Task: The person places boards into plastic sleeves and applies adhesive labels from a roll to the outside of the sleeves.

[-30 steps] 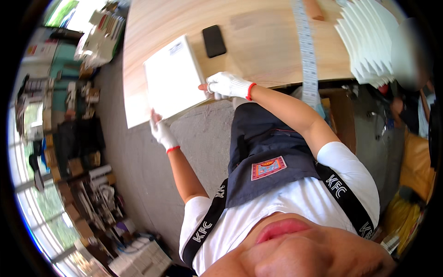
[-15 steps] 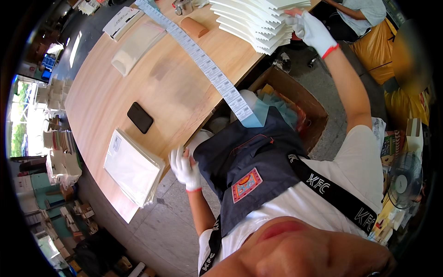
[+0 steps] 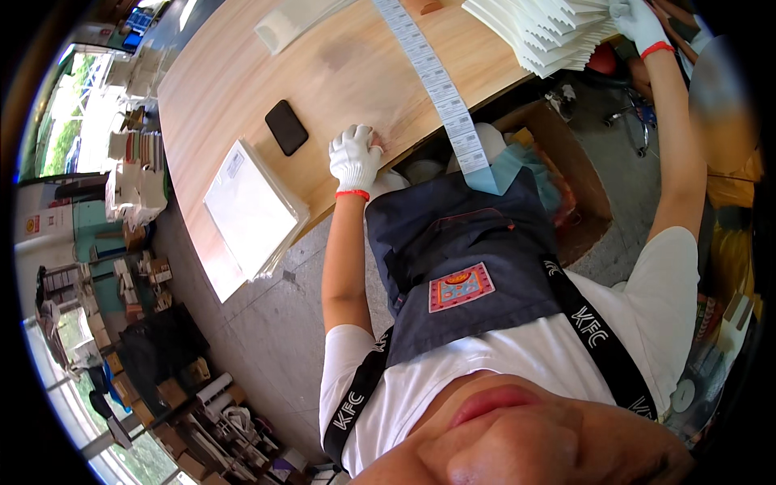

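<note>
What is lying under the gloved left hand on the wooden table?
The left hand rests flat on the bare wooden table, near its edge. Anything beneath the palm is covered. A black phone lies beside it.

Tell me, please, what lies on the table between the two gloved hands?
In the head view, a long strip of labels runs across the wooden table between the left hand and the right hand, beside the fanned white stack.

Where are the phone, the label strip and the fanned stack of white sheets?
phone [image 3: 286,127], head view, middle of its dark back.
label strip [image 3: 440,89], head view, mid-length on the table.
fanned stack [image 3: 543,31], head view, its layered edges.
</note>
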`<control>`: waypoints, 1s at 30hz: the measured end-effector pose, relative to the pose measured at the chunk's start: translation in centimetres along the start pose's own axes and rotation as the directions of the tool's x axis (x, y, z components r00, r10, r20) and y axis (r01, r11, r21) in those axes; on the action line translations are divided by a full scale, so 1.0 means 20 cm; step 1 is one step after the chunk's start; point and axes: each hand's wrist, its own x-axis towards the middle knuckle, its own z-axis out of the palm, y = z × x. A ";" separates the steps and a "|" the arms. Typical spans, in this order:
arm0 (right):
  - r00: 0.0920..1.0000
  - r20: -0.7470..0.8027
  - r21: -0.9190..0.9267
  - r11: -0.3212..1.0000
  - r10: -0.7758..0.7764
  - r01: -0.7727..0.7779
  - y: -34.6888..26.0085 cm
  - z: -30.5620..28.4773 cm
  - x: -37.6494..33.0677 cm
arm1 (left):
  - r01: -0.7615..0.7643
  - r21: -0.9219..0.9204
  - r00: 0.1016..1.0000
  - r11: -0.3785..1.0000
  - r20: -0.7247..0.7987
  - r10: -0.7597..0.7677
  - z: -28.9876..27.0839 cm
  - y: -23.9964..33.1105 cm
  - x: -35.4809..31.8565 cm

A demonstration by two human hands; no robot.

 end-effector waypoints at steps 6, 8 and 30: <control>0.931 0.315 -0.212 0.943 -0.184 0.258 0.14 -0.03 -0.13 | 0.112 0.218 0.983 0.969 0.118 -0.140 -0.03 0.09 0.11; 0.971 0.175 -0.276 0.939 -0.160 0.205 0.34 -0.01 -0.22 | 0.147 0.233 0.976 0.961 0.122 -0.179 -0.02 0.08 0.15; 0.947 0.084 -0.137 0.945 0.311 -0.298 1.50 -0.19 -0.29 | 0.142 0.274 0.969 0.951 0.158 -0.191 0.00 0.02 0.18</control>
